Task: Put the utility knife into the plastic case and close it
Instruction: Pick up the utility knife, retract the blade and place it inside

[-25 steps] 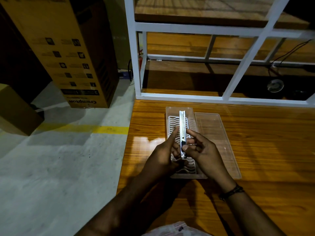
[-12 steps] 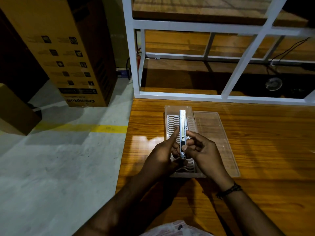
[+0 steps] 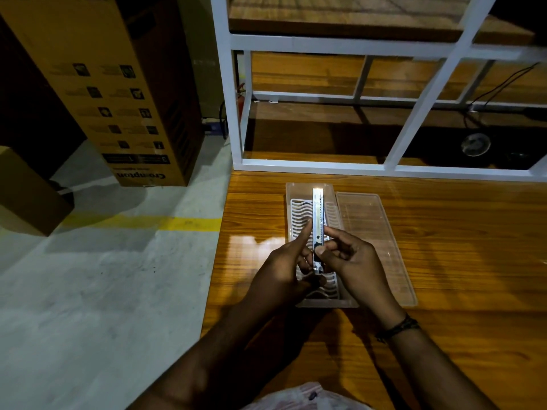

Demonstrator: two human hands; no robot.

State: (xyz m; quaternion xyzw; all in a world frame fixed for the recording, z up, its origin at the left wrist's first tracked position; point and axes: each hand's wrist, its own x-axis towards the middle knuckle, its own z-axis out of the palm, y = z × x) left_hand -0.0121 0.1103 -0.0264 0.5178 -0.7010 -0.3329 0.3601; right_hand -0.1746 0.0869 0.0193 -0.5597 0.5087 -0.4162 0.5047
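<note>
Holding the utility knife lengthwise over the open plastic case, left hand and right hand pinch its near end. Lower flat along the tray; lid lies right, on the surface.

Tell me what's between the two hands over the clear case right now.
In the head view, the utility knife stands lengthwise between the left hand and the right hand, pinched by both over the white ribbed insert of the open plastic case.
</note>
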